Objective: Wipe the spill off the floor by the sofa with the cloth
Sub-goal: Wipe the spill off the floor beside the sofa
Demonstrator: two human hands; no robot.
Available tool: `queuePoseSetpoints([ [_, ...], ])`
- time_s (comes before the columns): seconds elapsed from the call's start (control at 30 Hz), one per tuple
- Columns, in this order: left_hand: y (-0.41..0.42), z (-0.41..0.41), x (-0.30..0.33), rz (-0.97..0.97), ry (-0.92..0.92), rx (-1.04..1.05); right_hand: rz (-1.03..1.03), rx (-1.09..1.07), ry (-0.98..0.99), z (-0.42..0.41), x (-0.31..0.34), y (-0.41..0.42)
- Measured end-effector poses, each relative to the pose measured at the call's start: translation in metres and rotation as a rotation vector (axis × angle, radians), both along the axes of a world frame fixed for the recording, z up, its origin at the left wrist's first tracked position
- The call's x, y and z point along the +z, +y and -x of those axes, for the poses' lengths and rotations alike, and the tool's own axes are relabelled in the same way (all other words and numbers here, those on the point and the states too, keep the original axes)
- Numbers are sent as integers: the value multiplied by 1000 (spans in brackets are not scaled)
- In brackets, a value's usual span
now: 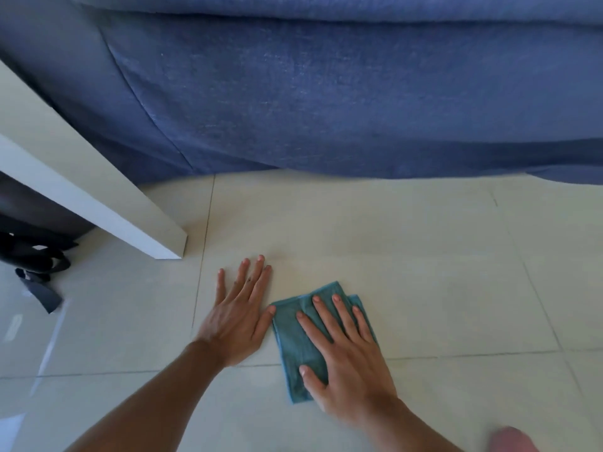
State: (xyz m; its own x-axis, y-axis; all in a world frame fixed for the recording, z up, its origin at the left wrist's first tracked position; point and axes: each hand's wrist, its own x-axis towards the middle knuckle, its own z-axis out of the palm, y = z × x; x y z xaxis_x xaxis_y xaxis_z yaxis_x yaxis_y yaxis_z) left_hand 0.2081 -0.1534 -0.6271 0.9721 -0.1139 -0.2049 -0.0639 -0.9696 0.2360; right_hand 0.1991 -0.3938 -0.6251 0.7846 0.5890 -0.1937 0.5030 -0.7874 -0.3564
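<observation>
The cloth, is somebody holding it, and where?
Not gripped. The right hand lies flat, pressing the folded teal cloth against the floor. The left hand holds nothing.

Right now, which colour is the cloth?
Teal, the cloth seen from the head camera.

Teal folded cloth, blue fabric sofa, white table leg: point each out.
Teal folded cloth (291,340): head view, bare left half.
Blue fabric sofa (326,102): head view, front panel.
White table leg (107,194): head view, slanted face.

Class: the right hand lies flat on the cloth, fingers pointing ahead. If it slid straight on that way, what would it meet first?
Probably only bare tiled floor at first; the right hand, on the cloth, would then reach the blue sofa front.
</observation>
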Motion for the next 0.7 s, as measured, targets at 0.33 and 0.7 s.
queuePoseSetpoints([
  [0.33,-44,-56,-7,-56,-38,-83,193,-437,-77,-28,-13,-136],
  [0.7,-45,-58,-11,-30,-75,-79,304,-820,-61,-184,-18,-162],
])
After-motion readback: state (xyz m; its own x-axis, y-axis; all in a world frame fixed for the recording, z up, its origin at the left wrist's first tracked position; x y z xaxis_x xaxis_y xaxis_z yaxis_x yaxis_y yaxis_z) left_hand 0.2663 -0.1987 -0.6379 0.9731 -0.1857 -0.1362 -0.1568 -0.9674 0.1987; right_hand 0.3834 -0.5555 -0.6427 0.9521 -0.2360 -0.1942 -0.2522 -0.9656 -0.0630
